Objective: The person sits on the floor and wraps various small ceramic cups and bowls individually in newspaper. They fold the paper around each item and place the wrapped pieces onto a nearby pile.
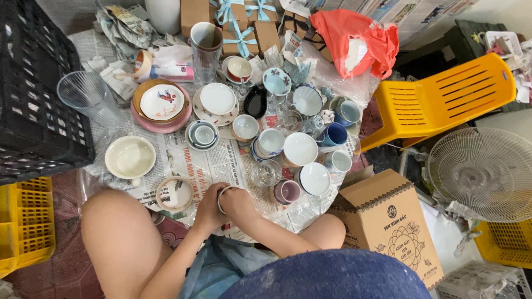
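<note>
Blue cloth (327, 277) over the lap fills the near edge, below the cardboard box (385, 216). Beyond the box, both hands meet over the newspaper (205, 166): left hand (209, 209) and right hand (239, 204), fingers curled around a small clear glass cup (223, 197).

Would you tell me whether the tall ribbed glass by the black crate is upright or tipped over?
Tipped. The ribbed glass lies on its side on the newspaper, with its open mouth facing the black crate.

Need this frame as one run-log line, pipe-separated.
left hand: on small cup | right hand: on same cup | surface: newspaper | near: purple cup, clear glass
</note>
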